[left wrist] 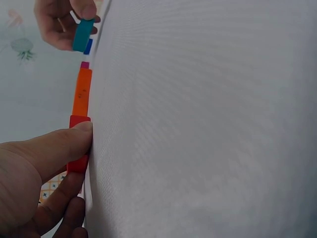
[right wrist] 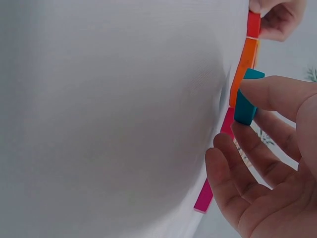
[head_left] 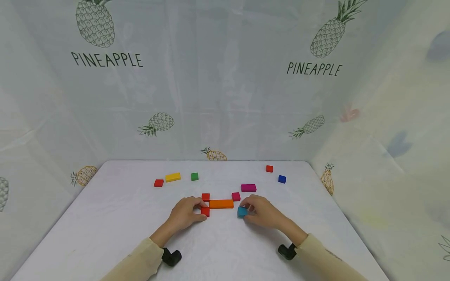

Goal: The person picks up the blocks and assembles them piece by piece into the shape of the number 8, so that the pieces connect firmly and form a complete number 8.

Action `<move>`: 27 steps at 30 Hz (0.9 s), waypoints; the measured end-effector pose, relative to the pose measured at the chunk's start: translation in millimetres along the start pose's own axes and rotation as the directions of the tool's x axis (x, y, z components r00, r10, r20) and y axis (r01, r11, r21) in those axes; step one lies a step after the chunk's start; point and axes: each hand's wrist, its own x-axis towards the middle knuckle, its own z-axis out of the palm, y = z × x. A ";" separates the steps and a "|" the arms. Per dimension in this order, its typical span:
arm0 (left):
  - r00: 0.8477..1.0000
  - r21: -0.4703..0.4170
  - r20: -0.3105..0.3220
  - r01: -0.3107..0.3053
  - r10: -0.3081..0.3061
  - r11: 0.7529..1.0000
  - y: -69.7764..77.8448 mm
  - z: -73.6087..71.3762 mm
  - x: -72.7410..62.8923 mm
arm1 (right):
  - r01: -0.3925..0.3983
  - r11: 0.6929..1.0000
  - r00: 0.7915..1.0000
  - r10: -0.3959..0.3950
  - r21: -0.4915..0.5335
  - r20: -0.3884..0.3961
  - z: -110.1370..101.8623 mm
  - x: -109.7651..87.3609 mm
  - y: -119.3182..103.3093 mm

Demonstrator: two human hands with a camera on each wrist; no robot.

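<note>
My left hand (head_left: 185, 212) pinches a small red block (head_left: 205, 212) between thumb and fingers at the left end of a long orange block (head_left: 221, 204). A second red block (head_left: 205, 197) sits just behind it. Beyond the orange block's right end, my right hand (head_left: 263, 212) holds a teal block (right wrist: 245, 101) by thumb and fingertips, its other fingers loosely bent. In the left wrist view the teal block is raised and tilted. A pink block (head_left: 236, 196) lies behind the orange one's right end, with a longer magenta block (head_left: 248, 188) farther back.
At the back left of the white-covered table (head_left: 105, 218) lie a red block (head_left: 159, 183), a yellow block (head_left: 173, 177) and a green block (head_left: 195, 176). Another red block (head_left: 269, 168) and a dark blue block (head_left: 282, 179) are at the back right. A pineapple-print curtain (head_left: 218, 97) hangs behind.
</note>
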 end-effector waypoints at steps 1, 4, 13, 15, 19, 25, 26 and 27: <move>1.000 0.000 0.000 -0.001 0.001 1.000 0.2 0.0 -0.2 | 0.000 1.000 1.000 0.000 0.002 0.001 0.3 1.1 -0.5; 1.000 0.001 -0.002 -0.001 0.001 1.000 0.4 0.0 -0.5 | -0.006 1.000 1.000 0.006 0.005 0.007 1.4 4.3 -1.8; 1.000 0.006 0.001 0.005 -0.005 1.000 -0.2 -0.1 -0.1 | -0.010 1.000 1.000 0.010 -0.008 0.020 5.1 11.9 -1.9; 1.000 0.005 0.002 0.005 -0.005 1.000 -0.1 -0.2 0.0 | -0.012 1.000 1.000 0.012 -0.008 0.023 5.9 13.3 -1.9; 1.000 0.002 0.002 0.006 -0.006 1.000 0.4 -0.7 -0.2 | -0.013 1.000 0.999 0.013 -0.014 0.030 7.8 15.1 -0.5; 1.000 0.000 -0.001 0.003 -0.003 1.000 0.4 -0.7 -0.3 | -0.006 1.000 0.999 0.007 -0.024 0.032 7.7 17.3 -1.7; 1.000 0.001 -0.002 0.001 -0.001 1.000 0.4 -0.6 -0.2 | -0.006 1.000 0.999 0.007 -0.024 0.033 7.4 17.5 -2.7; 1.000 0.001 -0.002 0.003 -0.003 1.000 0.5 -0.5 -0.3 | -0.008 1.000 0.999 0.009 -0.025 0.034 7.3 17.6 -3.4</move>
